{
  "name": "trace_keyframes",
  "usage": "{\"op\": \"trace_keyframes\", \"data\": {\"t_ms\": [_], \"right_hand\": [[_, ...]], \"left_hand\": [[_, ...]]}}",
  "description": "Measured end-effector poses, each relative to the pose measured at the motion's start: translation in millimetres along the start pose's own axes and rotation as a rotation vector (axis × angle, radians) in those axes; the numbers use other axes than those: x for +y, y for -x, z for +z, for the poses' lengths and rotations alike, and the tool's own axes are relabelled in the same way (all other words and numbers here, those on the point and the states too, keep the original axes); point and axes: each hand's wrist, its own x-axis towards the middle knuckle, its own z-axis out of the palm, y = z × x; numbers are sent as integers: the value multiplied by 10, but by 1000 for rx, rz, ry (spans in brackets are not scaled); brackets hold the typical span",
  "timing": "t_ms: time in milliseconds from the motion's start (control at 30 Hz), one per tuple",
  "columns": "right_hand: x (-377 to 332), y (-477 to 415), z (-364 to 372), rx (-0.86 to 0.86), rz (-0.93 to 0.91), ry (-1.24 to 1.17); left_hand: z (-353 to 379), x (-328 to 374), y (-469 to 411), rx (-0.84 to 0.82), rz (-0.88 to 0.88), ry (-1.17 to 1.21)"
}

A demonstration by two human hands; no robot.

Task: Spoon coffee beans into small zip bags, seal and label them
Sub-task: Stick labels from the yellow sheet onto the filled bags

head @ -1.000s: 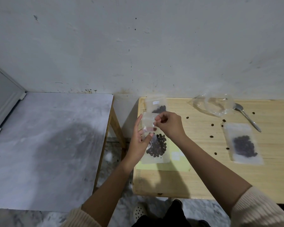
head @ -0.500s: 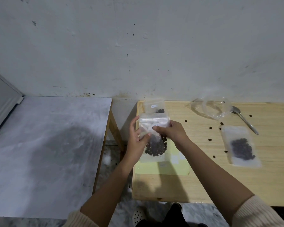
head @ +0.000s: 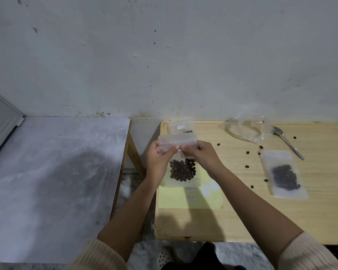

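Both hands pinch the top of a zip bag (head: 180, 168) of coffee beans at frame centre — left hand (head: 158, 158), right hand (head: 200, 155) — held above the yellow sheet (head: 191, 199) on the surface (head: 281, 215).

Cream ribbed knit sleeves (head: 308, 252) pushed up; forearms bare.

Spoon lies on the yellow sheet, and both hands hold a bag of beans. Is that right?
Not quite. The spoon lies on the bare table at the far right, beside the crumpled clear bag, as the head view shows. The left hand and right hand do hold a bag of beans.
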Motion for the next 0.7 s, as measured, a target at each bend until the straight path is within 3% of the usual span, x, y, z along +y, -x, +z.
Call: {"op": "trace_keyframes", "data": {"t_ms": [333, 700], "right_hand": [[44, -34, 55, 180, 61, 52], [182, -335, -228, 96, 50, 0]], "left_hand": [[117, -15, 24, 10, 58, -175], [197, 0, -462, 73, 42, -219]]}}
